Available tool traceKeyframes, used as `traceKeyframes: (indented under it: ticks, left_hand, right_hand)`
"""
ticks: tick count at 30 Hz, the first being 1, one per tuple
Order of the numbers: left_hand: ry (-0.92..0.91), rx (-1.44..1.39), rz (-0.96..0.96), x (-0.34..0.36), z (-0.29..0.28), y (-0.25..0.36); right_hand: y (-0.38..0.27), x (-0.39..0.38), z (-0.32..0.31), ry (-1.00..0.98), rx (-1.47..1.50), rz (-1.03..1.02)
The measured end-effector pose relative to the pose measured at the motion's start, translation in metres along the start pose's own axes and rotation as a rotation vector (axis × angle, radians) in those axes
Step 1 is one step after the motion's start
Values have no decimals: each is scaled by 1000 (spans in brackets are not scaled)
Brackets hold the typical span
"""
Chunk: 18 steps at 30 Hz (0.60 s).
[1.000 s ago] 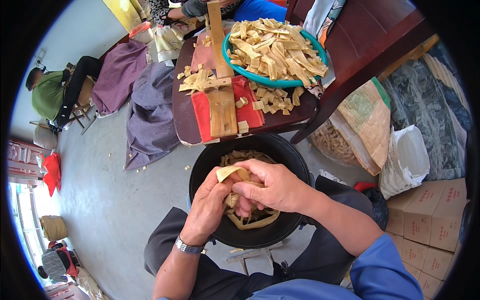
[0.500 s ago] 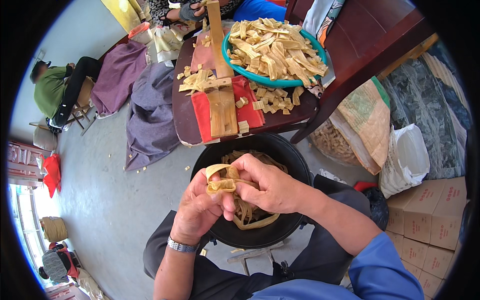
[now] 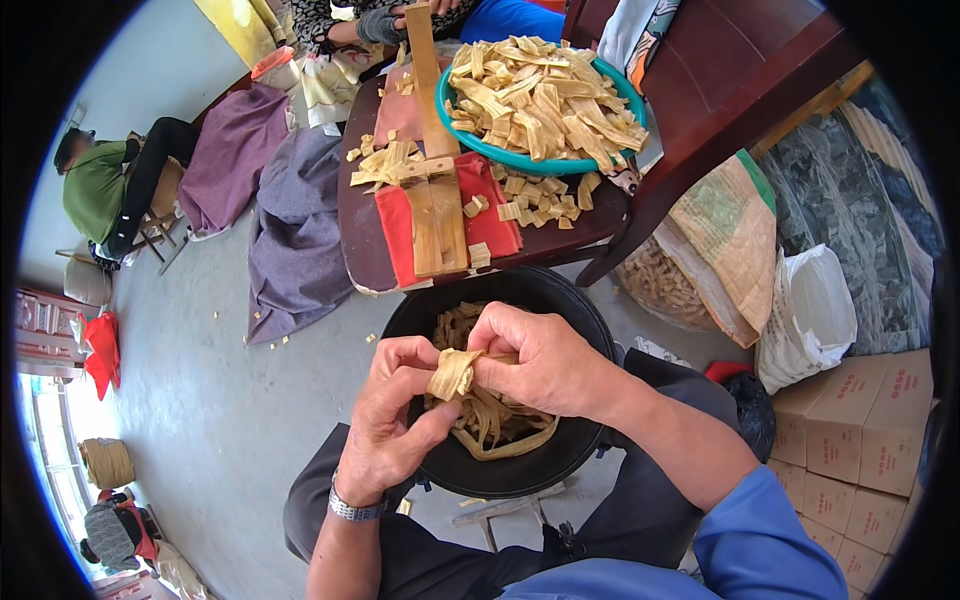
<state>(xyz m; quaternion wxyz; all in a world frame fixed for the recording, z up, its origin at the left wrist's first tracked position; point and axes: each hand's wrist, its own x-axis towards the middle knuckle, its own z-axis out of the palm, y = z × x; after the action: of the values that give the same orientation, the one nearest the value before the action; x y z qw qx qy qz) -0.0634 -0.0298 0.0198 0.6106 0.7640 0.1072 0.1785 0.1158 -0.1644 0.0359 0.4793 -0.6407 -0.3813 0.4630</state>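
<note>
Over a black bucket (image 3: 400,330), my left hand (image 3: 400,400) and my right hand (image 3: 540,360) meet on a pale yellow, flat fibrous strip (image 3: 455,372). It is folded into a small bundle between them. The left fingers and thumb curl around the bundle from the left. From the right, my right thumb and fingertips pinch it, hiding part of the strip. Inside the bucket lie more long, tangled strips (image 3: 500,425). A wooden board with a crosspiece (image 3: 437,225) rests on a red cloth (image 3: 395,235) on the dark red chair seat beyond the bucket.
A teal basin (image 3: 520,160) heaped with flat folded strips stands on the chair (image 3: 360,240), near small cut squares (image 3: 545,205). Opposite sits a person with a gloved hand (image 3: 378,25); another person (image 3: 100,195) sits far left. Cardboard boxes (image 3: 850,420) and a white sack (image 3: 810,320) stand right.
The open loop of strip between my hands has become a tighter folded bundle. My left fingers have shifted around it, and my right hand keeps its pinch.
</note>
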Motion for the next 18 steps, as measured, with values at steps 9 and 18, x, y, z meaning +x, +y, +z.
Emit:
traceKeyframes:
  ticks: [9,18]
  left_hand:
    - [7,546,143,-4,27,-4]
    - [-426,906,138,-28,41,-12]
  right_hand:
    - [28,5,3,-18,-33,173]
    - [32,-7,-15,-614,-305,233]
